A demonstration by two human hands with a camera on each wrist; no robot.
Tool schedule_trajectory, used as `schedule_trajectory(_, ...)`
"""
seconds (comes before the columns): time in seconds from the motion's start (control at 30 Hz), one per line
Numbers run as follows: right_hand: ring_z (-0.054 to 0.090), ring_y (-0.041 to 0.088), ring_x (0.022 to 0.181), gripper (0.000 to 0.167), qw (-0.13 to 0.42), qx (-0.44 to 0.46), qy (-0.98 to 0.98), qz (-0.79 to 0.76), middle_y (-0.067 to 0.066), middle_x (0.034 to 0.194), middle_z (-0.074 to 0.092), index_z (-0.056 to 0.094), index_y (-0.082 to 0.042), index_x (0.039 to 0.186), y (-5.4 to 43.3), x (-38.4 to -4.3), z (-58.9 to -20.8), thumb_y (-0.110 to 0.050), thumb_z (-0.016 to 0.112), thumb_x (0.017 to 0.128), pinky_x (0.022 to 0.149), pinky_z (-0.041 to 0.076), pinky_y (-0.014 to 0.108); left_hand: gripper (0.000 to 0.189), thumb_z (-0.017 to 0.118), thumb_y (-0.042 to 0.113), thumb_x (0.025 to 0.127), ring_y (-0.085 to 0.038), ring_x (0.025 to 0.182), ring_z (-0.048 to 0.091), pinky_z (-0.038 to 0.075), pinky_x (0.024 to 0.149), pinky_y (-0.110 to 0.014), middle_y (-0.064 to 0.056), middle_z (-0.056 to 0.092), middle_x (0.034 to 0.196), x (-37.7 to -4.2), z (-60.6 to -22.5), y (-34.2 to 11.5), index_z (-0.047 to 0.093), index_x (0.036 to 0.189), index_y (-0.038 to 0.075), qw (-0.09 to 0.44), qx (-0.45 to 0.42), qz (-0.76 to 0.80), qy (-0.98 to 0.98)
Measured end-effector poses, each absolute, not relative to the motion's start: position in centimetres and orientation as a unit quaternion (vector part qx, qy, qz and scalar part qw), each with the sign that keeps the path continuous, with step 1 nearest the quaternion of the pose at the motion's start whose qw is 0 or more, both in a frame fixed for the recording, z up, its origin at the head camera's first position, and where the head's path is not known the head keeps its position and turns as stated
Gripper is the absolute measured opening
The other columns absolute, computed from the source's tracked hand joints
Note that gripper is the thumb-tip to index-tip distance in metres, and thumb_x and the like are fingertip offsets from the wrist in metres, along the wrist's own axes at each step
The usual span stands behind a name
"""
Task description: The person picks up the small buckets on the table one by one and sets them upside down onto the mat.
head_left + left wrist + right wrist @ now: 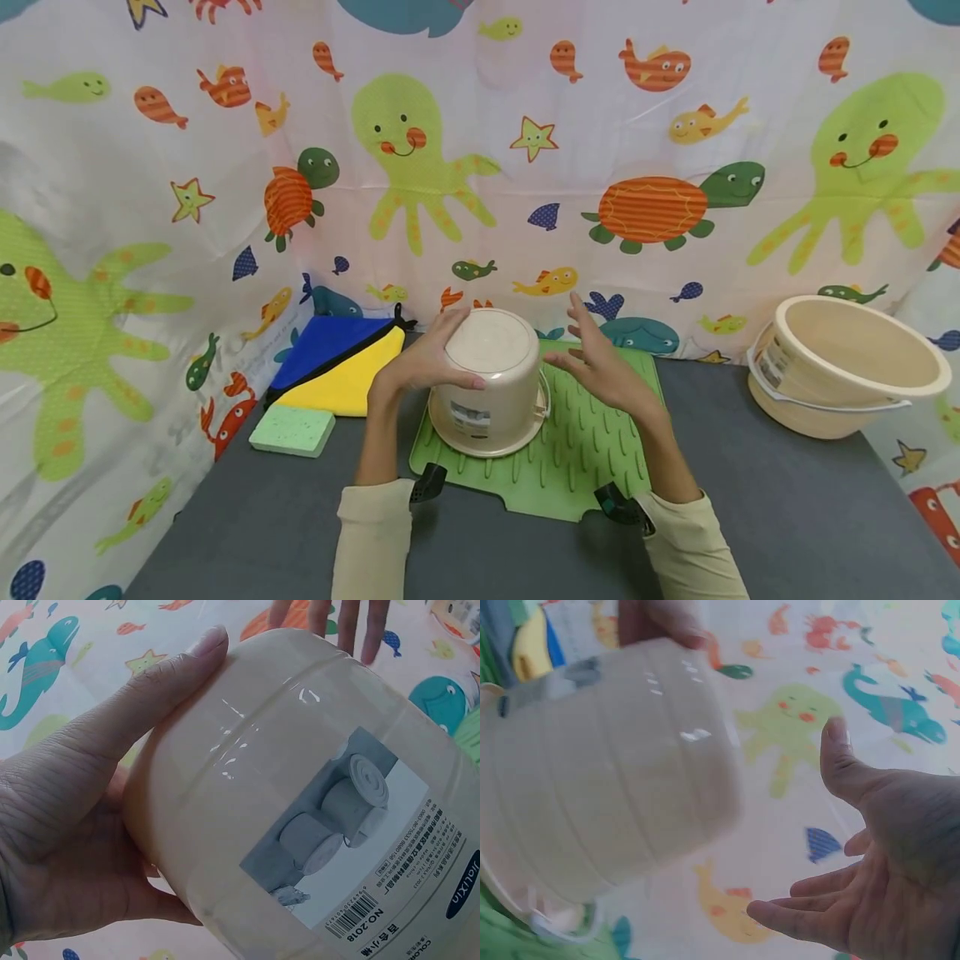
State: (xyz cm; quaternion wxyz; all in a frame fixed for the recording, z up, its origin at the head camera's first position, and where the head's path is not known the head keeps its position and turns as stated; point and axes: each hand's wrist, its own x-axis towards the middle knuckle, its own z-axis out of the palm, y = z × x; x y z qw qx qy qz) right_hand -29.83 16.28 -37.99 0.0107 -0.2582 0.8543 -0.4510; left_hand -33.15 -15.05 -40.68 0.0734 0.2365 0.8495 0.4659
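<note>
1. A sea-animal curtain (480, 125) hung behind the counter (300, 517).
2. A green ribbed mat (607, 433) lay mid-counter.
3. A large beige bucket (832, 375) stood mouth up at the right.
4. A smaller bucket (498, 392) was upside down over the mat's left part.
5. A blue-and-yellow cloth (337, 367) lay back left.
6. The left hand (427, 354) gripped the smaller bucket near its base, fingers curved round it.
7. The right hand (600, 367), fingers spread and holding nothing, hovered apart from it.
8. A mint-green sponge (292, 431) lay before the cloth.

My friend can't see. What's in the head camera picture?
A left hand grips an upside-down cream bucket on a green mat, the right hand held apart beside it. A green sponge and blue-and-yellow cloth lie left; a second bucket stands right.
</note>
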Motion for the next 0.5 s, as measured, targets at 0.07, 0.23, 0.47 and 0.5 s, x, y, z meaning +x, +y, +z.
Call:
schedule_trajectory(0.07, 0.023, 0.052, 0.157, 0.099, -0.003, -0.243, 0.854, -0.460, 0.027, 0.174, 0.008, -0.015, -0.017, 0.168, 17.3, -29.7, -37.4, -0.025, 0.062, 0.106, 0.118, 0.039, 0.066, 0.127, 0.096, 0.051, 0.068, -0.032, 0.157, 0.023, 0.029, 0.123, -0.068, -0.001, 0.014, 0.176, -33.1, -40.6, -15.1, 0.019, 0.168, 0.033, 0.076, 0.234, 0.466, 0.850)
schedule_trajectory(0.23, 0.031, 0.051, 0.154, 0.095, -0.066, -0.217, 0.847, -0.481, 0.027, 0.170, 0.019, -0.011, -0.018, 0.169, 20.0, -29.2, -36.1, -0.021, 0.061, 0.107, 0.115, 0.041, 0.067, 0.128, 0.096, 0.053, 0.067, -0.033, 0.157, 0.024, 0.028, 0.123, -0.069, -0.002, 0.014, 0.176, -33.1, -40.5, -15.2, 0.019, 0.168, 0.034, 0.073, 0.231, 0.464, 0.852)
schedule_trajectory(0.47, 0.051, 0.034, 0.143, 0.083, -0.170, -0.176, 0.810, -0.534, 0.015, 0.156, 0.040, 0.004, -0.018, 0.169, 23.5, -28.7, -35.8, -0.016, 0.059, 0.107, 0.104, 0.051, 0.016, 0.128, 0.096, 0.052, 0.067, -0.032, 0.157, 0.022, 0.028, 0.123, -0.069, -0.001, 0.014, 0.176, -33.2, -40.6, -15.0, 0.019, 0.168, 0.033, 0.073, 0.232, 0.462, 0.853)
schedule_trajectory(0.5, 0.055, 0.027, 0.139, 0.081, -0.181, -0.169, 0.794, -0.556, 0.011, 0.152, 0.044, 0.008, -0.016, 0.169, 23.9, -28.6, -35.8, -0.015, 0.059, 0.107, 0.099, 0.051, 0.010, 0.127, 0.096, 0.052, 0.068, -0.032, 0.158, 0.022, 0.027, 0.124, -0.069, -0.001, 0.014, 0.176, -33.2, -40.6, -15.0, 0.019, 0.168, 0.033, 0.074, 0.231, 0.462, 0.853)
